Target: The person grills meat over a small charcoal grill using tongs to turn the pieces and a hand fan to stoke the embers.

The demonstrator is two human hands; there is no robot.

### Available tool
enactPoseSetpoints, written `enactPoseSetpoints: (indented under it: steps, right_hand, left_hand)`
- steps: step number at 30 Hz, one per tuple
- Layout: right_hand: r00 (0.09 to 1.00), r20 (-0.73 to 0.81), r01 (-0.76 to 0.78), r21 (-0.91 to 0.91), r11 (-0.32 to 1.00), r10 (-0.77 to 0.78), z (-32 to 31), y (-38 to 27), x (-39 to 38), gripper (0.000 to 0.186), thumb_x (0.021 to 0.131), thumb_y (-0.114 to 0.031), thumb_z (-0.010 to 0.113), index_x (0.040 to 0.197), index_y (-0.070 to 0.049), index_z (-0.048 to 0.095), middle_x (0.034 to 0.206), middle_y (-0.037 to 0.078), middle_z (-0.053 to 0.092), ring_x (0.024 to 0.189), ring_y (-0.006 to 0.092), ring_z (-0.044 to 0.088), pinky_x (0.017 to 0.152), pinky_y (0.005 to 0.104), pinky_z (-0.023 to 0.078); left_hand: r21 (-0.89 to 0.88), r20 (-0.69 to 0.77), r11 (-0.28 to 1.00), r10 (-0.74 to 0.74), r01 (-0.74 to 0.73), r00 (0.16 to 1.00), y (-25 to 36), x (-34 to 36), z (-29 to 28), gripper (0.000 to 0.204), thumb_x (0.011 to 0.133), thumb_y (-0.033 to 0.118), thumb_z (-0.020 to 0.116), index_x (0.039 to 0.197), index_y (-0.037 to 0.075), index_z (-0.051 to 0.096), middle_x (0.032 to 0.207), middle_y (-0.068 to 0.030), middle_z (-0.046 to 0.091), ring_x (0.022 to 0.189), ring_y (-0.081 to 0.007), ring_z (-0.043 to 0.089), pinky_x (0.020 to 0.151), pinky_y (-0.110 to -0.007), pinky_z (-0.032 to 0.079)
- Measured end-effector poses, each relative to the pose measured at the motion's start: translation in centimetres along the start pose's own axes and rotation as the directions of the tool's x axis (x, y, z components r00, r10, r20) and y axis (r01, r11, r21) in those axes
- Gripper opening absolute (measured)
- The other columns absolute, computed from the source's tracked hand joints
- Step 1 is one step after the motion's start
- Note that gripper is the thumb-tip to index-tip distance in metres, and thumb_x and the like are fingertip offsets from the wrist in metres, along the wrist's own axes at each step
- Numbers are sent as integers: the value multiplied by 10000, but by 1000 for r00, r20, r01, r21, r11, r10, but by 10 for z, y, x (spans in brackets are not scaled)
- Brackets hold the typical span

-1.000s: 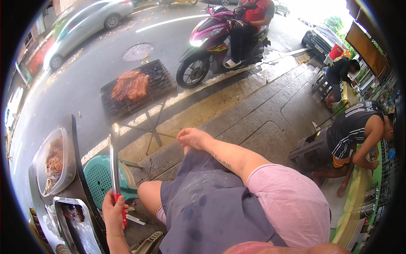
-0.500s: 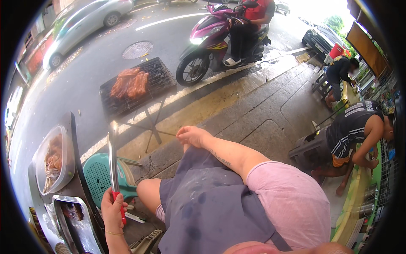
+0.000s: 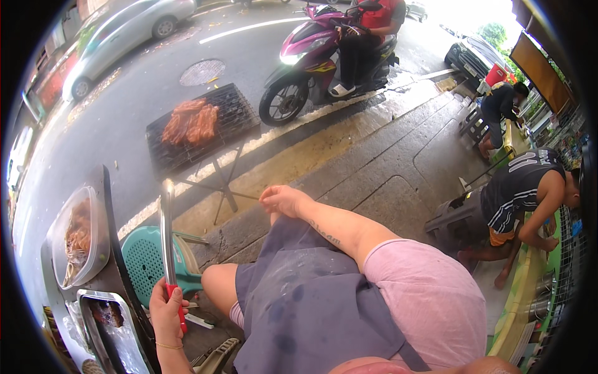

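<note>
My left hand [image 3: 166, 315] grips the red handle of long metal tongs [image 3: 167, 230], which point up and away from me beside a green plastic stool [image 3: 144, 258]. My right hand [image 3: 281, 200] rests on my raised knee over a grey apron [image 3: 305, 299], fingers loosely curled and holding nothing. Ahead stands a black grill [image 3: 233, 112] on thin legs, with reddish meat [image 3: 190, 122] lying on its grate.
A dark table edge [image 3: 115, 268] at my left bears a clear tub of food [image 3: 78, 237] and a foil-lined tray [image 3: 118, 336]. A rider sits on a magenta scooter [image 3: 317, 59] by the kerb. Two people crouch at the right near low stools [image 3: 451, 218]. A silver car [image 3: 121, 37] passes.
The tongs in my left hand have tilted slightly. My right hand stays on my knee, and the scooter has barely shifted.
</note>
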State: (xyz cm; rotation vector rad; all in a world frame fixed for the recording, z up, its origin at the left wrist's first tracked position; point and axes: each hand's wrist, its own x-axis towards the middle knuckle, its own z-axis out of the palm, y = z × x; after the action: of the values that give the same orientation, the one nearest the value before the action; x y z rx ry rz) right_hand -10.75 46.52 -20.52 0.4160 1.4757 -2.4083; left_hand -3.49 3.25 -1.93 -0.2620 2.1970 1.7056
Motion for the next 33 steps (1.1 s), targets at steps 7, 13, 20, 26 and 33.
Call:
enactPoseSetpoints:
  steps: [7, 13, 20, 26, 33]
  right_hand:
    - [1000, -15, 8, -2, 1000, -8, 2, -1, -2, 208, 865, -58, 701, 1053, 6, 639, 1025, 105, 636, 945, 225, 615, 849, 363, 527]
    - [1000, 1, 3, -26, 1000, -3, 1, -2, -3, 213, 874, -61, 689, 1067, 10, 635, 1025, 111, 640, 962, 226, 616, 859, 356, 522]
    - [1000, -23, -18, -82, 996, 16, 5, -1, -6, 202, 871, -109, 712, 1042, -46, 626, 962, 56, 622, 854, 164, 607, 799, 280, 521]
    - [1000, 4, -6, -53, 999, 6, 3, -1, -5, 198, 871, -107, 709, 1040, -47, 626, 962, 54, 623, 842, 163, 608, 801, 279, 521]
    - [1000, -22, 13, -70, 997, -15, -1, 0, -8, 212, 863, -115, 702, 1050, -43, 632, 966, 44, 630, 847, 157, 606, 793, 283, 516]
  left_hand:
    - [-11, 7, 1000, -1, 1, 1000, 1, -1, 1, 492, 928, 216, 691, 1335, 2, 519, 966, -32, 606, 636, -90, 583, 517, -210, 481]
    - [0, -4, 1000, 7, -7, 1000, 1, -3, 2, 487, 927, 213, 691, 1334, 5, 522, 963, -32, 606, 638, -88, 578, 519, -212, 477]
    - [-36, -13, 999, -13, 13, 1000, 1, 1, -1, 489, 929, 168, 695, 1341, -3, 495, 900, -31, 610, 626, -95, 586, 522, -223, 484]
    - [-44, -1, 999, -12, 12, 1000, 0, 1, -3, 491, 927, 169, 696, 1345, 7, 495, 900, -34, 609, 626, -96, 587, 523, -223, 487]
    - [-41, 8, 999, -11, 11, 1000, 0, 2, 0, 483, 931, 166, 692, 1342, 4, 496, 903, -34, 605, 622, -96, 583, 520, -218, 485]
